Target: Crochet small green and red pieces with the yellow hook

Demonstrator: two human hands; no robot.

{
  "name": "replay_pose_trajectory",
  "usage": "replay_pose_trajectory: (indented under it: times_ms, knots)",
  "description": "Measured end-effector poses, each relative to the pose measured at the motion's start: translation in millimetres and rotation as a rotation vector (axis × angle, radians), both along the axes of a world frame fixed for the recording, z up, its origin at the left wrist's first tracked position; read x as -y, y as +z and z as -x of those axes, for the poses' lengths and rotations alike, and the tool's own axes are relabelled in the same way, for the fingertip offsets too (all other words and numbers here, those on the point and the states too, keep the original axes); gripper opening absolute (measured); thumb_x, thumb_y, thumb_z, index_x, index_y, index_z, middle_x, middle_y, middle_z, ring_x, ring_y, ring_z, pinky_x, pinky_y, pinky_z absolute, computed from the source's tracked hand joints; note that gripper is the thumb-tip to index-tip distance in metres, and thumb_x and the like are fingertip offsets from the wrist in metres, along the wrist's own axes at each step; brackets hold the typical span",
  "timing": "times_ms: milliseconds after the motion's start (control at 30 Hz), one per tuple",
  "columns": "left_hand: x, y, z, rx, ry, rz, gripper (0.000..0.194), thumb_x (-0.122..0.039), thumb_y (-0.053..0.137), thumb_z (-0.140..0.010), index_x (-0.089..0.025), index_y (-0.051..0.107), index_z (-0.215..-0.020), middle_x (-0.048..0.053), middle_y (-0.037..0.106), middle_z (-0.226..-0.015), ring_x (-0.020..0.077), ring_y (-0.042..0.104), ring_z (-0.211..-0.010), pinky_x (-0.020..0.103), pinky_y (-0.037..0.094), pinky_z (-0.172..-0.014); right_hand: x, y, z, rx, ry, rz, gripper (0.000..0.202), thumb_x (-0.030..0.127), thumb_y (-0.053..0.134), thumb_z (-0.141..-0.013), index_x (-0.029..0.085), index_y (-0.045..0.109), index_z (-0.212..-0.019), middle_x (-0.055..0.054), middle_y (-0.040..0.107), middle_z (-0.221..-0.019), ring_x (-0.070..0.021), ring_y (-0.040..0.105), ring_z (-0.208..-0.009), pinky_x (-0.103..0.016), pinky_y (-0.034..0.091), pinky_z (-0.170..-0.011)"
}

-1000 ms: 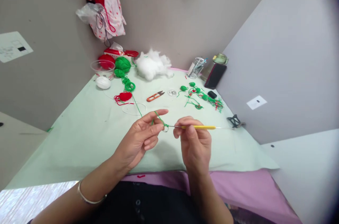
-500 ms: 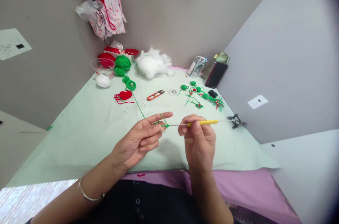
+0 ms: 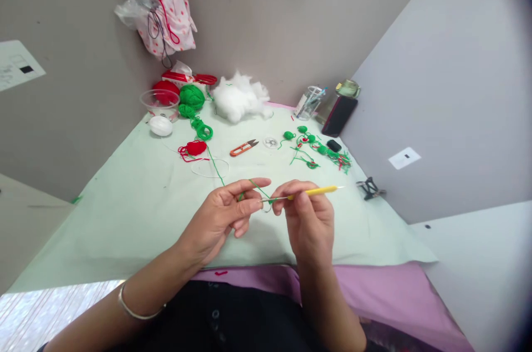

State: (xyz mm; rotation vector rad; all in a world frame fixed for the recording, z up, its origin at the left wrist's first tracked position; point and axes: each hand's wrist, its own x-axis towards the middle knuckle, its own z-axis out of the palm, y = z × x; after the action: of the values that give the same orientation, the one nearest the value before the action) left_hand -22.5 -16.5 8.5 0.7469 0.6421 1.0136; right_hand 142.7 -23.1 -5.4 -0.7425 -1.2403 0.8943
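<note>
My right hand (image 3: 310,219) grips a crochet hook (image 3: 313,192) by its yellow handle, and the thin metal shaft points left. Green yarn (image 3: 260,188) runs over the raised index finger of my left hand (image 3: 220,219), down to a small green stitch at the hook's shaft. The left thumb is pressed in close to the hook's tip, with the other fingers curled beneath. Part of a thin loop (image 3: 267,209) hangs below the stitch, between the hands. From the left hand the strand leads back across the table to a green yarn coil (image 3: 204,131).
Orange thread snips (image 3: 244,148) lie beyond the hands. White stuffing (image 3: 241,100), a green yarn ball (image 3: 192,97) and a red yarn bundle (image 3: 195,147) are farther back. On the right are small green crocheted pieces (image 3: 311,139), a phone (image 3: 339,116) and a black clip (image 3: 371,188).
The green stitch has shifted right along the shaft to my right fingertips. My right hand and the hook moved slightly left, bringing the tip to my left thumb.
</note>
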Motion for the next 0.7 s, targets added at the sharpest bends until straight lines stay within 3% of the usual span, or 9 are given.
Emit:
replay_pose_trajectory:
  times_ms: [133,233,300,367,433,567,633,700]
  knots:
    - [1.2,0.2,-1.4,0.012,0.054,-0.024,0.032,-0.025,0.086,-0.080,-0.021,0.081,-0.111,-0.004,0.057,-0.077,0.0017,0.038,-0.049,0.016,0.039,-0.044,7.6,-1.3,-4.3,0.181,-0.091,-0.128,0.022,0.025,0.051,-0.106,0.026,0.072,-0.106,-0.004,0.076,-0.091,-0.0158,0.070,-0.069,-0.032,0.059,-0.062]
    - [2.7,-1.0,-2.6,0.021,0.093,-0.039,0.046,-0.022,0.089,-0.077,-0.022,0.077,-0.121,-0.004,0.059,-0.075,0.0032,0.039,-0.050,0.016,0.039,-0.042,15.3,-7.7,-5.6,0.586,-0.246,-0.369,0.029,0.016,0.063,-0.098,0.034,0.075,-0.118,-0.004,0.078,-0.104,-0.0198,0.075,-0.087,-0.035,0.062,-0.074]
    - [2.3,-1.1,-2.1,0.063,0.046,-0.003,0.051,-0.024,0.090,-0.077,-0.020,0.075,-0.126,-0.005,0.059,-0.073,0.0024,0.037,-0.048,0.016,0.037,-0.042,17.5,-11.5,-5.0,0.723,-0.283,-0.434,0.039,0.013,0.071,-0.092,0.039,0.076,-0.120,-0.003,0.078,-0.108,-0.0211,0.075,-0.094,-0.035,0.063,-0.077]
    - [0.7,-0.7,-0.6,0.104,-0.026,0.061,0.049,-0.027,0.089,-0.078,-0.017,0.075,-0.124,-0.006,0.054,-0.068,0.0012,0.032,-0.047,0.014,0.035,-0.042,16.5,-12.1,-3.9,0.685,-0.305,-0.416,0.039,0.013,0.070,-0.093,0.039,0.076,-0.121,-0.003,0.076,-0.108,-0.0205,0.074,-0.093,-0.035,0.062,-0.077]
    - [-1.1,-0.5,1.0,0.115,-0.057,0.101,0.043,-0.026,0.088,-0.080,-0.016,0.077,-0.120,-0.007,0.050,-0.065,0.0003,0.029,-0.046,0.013,0.034,-0.042,13.1,-9.3,-3.1,0.502,-0.287,-0.342,0.030,0.016,0.062,-0.099,0.035,0.076,-0.118,-0.004,0.074,-0.101,-0.0187,0.072,-0.085,-0.035,0.061,-0.072]
    - [-0.9,-3.4,0.7,0.009,0.041,0.003,0.042,-0.022,0.087,-0.079,-0.020,0.077,-0.120,-0.004,0.059,-0.078,0.0009,0.036,-0.047,0.016,0.040,-0.043,5.8,-2.4,-1.7,0.105,-0.098,-0.120,0.024,0.026,0.052,-0.105,0.026,0.075,-0.103,-0.003,0.069,-0.086,-0.0131,0.063,-0.059,-0.031,0.055,-0.054]
    - [1.2,-6.5,-1.6,-0.061,0.095,-0.080,0.048,-0.021,0.087,-0.079,-0.024,0.076,-0.125,-0.003,0.063,-0.082,0.0030,0.043,-0.050,0.018,0.044,-0.045,5.3,-4.6,0.8,0.167,-0.110,-0.132,0.022,0.025,0.055,-0.104,0.027,0.076,-0.103,-0.003,0.070,-0.087,-0.0133,0.064,-0.062,-0.031,0.056,-0.056]
    - [3.4,-9.1,-4.3,-0.087,0.117,-0.119,0.054,-0.021,0.087,-0.079,-0.027,0.073,-0.131,-0.003,0.064,-0.082,0.0044,0.047,-0.052,0.018,0.047,-0.048,7.1,-11.0,4.2,0.384,-0.248,-0.258,0.023,0.019,0.063,-0.100,0.031,0.078,-0.109,-0.004,0.072,-0.094,-0.0162,0.068,-0.074,-0.033,0.059,-0.064]
